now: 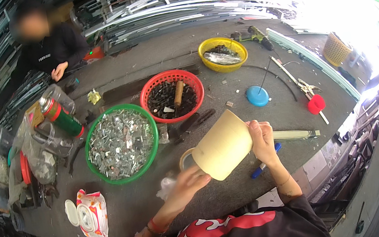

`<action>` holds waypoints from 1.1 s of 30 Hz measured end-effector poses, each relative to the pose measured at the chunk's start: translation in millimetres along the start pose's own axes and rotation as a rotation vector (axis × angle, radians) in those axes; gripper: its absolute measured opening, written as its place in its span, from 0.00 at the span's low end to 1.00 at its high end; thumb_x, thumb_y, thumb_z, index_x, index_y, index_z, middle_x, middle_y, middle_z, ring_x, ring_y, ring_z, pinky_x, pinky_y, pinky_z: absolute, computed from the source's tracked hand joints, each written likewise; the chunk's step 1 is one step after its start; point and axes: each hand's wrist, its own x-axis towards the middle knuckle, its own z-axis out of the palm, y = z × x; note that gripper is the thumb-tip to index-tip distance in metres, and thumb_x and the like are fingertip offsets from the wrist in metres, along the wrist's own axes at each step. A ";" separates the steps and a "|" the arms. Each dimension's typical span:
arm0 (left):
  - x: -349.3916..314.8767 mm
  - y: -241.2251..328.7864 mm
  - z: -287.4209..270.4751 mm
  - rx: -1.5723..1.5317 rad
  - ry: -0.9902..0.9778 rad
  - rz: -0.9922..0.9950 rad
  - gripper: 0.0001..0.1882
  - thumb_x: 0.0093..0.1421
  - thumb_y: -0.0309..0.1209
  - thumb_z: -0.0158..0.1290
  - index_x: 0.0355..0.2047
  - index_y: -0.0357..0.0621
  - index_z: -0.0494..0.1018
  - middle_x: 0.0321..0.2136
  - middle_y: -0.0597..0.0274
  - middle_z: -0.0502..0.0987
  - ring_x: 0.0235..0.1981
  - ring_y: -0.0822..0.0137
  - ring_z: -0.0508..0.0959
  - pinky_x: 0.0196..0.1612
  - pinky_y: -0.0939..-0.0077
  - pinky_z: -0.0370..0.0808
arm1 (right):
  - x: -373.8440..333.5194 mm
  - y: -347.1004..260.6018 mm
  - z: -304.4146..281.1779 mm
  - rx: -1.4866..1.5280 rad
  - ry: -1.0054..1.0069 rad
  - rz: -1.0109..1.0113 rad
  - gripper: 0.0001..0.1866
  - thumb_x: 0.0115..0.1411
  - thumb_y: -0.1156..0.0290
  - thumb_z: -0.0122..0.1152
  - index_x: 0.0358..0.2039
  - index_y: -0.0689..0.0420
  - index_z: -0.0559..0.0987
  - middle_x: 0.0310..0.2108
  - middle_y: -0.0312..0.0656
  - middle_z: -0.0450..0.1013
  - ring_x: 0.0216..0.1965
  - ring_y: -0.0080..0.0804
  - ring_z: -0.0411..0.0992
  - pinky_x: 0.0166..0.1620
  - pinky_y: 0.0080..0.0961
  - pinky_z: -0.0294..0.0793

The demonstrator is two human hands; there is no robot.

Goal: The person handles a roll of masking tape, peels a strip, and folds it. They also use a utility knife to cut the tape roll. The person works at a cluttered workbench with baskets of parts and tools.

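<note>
A pale yellow cylinder (222,145), smooth and wide like a large roll or a tub, is held tilted above the table between my two hands. My right hand (263,141) grips its right end, the fingers curled over the edge. Against its lower left end, my left hand (188,186) supports it with the fingers pressed to the rim. Neither end face can be seen clearly. Just behind my left hand, a tape roll (187,160) lies partly hidden by the cylinder. A crumpled clear plastic piece (166,187) is beside my left wrist.
A green basket (157,138) of small metal pieces, a red basket (201,94) of dark screws and a yellow basket (229,68) stand beyond. Right are a blue disc (258,96), red cup (316,104) and blue marker (260,172). Wipes (93,215) lie left. Another person (52,51) is far left.
</note>
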 end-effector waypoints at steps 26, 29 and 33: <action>6.2 -5.2 5.2 0.667 0.323 0.503 0.31 0.51 0.42 0.61 0.47 0.35 0.63 0.45 0.47 0.67 0.51 0.47 0.66 0.52 0.60 0.62 | -71.9 -35.8 53.0 0.165 0.124 0.208 0.15 0.52 0.71 0.61 0.37 0.70 0.75 0.31 0.43 0.75 0.32 0.28 0.72 0.38 0.23 0.70; 2.8 -3.1 11.6 0.672 0.302 0.432 0.30 0.50 0.41 0.61 0.46 0.35 0.62 0.44 0.46 0.66 0.49 0.46 0.66 0.50 0.59 0.63 | -79.1 -37.7 52.4 0.142 0.185 0.174 0.16 0.53 0.72 0.60 0.38 0.71 0.74 0.32 0.45 0.74 0.33 0.28 0.72 0.38 0.24 0.71; 6.3 -1.6 15.2 0.633 0.332 0.442 0.30 0.50 0.40 0.61 0.45 0.35 0.62 0.43 0.45 0.66 0.48 0.46 0.66 0.50 0.60 0.62 | -73.8 -40.7 53.3 0.067 0.193 0.083 0.12 0.54 0.70 0.62 0.32 0.68 0.77 0.28 0.41 0.76 0.30 0.25 0.72 0.35 0.21 0.70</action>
